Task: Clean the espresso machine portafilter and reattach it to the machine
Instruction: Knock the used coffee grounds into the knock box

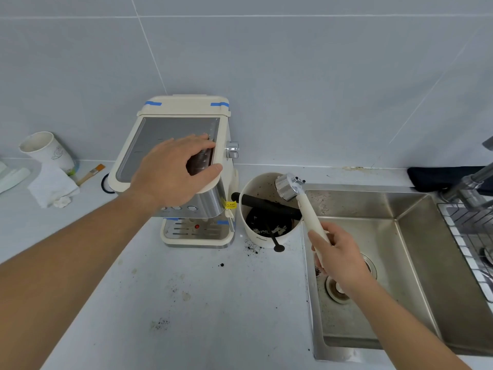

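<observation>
The right hand (pixel 338 259) is clamped on the cream handle of the portafilter (pixel 298 198), whose metal head sits over the knock box (pixel 266 209) beside the sink (pixel 400 263). Farther back on the desk (pixel 186 303), the left hand (pixel 173 166) lies spread and flat on top of the espresso machine (pixel 186 169); its yellow label is unreadable.

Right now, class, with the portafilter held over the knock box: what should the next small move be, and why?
Probably bring the chrome, cream-handled portafilter in the right hand down onto the black bar of the round cream knock box: its head hangs just above the bar, and the left hand steadies the cream espresso machine.
</observation>
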